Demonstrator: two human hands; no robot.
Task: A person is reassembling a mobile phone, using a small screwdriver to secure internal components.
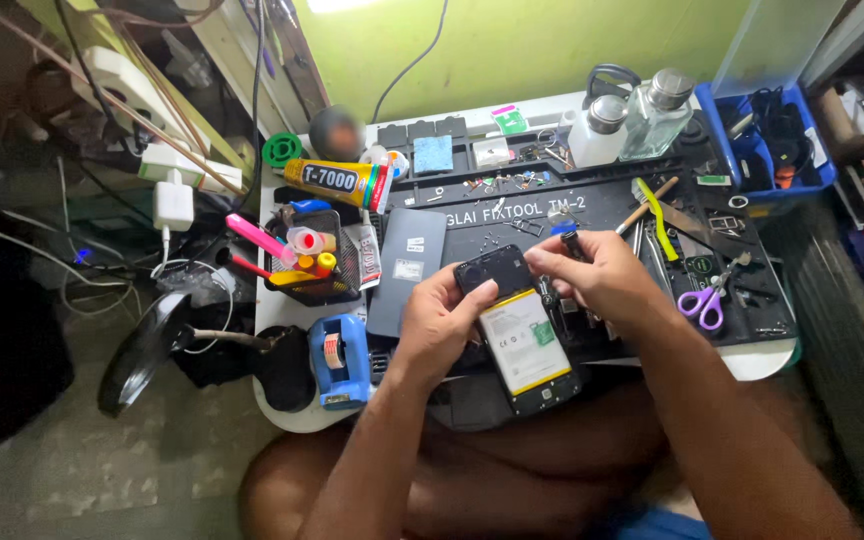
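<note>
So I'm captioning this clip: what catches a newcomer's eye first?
The opened phone with its yellow-edged battery, gripped by the left hand at centre, while the right hand pinches a small tool above it. Then the yellow glue tube behind, and the purple scissors to the right.

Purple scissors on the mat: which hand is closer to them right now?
Right. The right hand is just left of the purple scissors, pinching a small tool. The left hand is farther left, beyond the opened phone it grips.

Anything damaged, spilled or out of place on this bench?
Nothing spilled. The phone in the left hand lies open, back cover off, battery bare. The right hand pinches a small tool over it.
</note>
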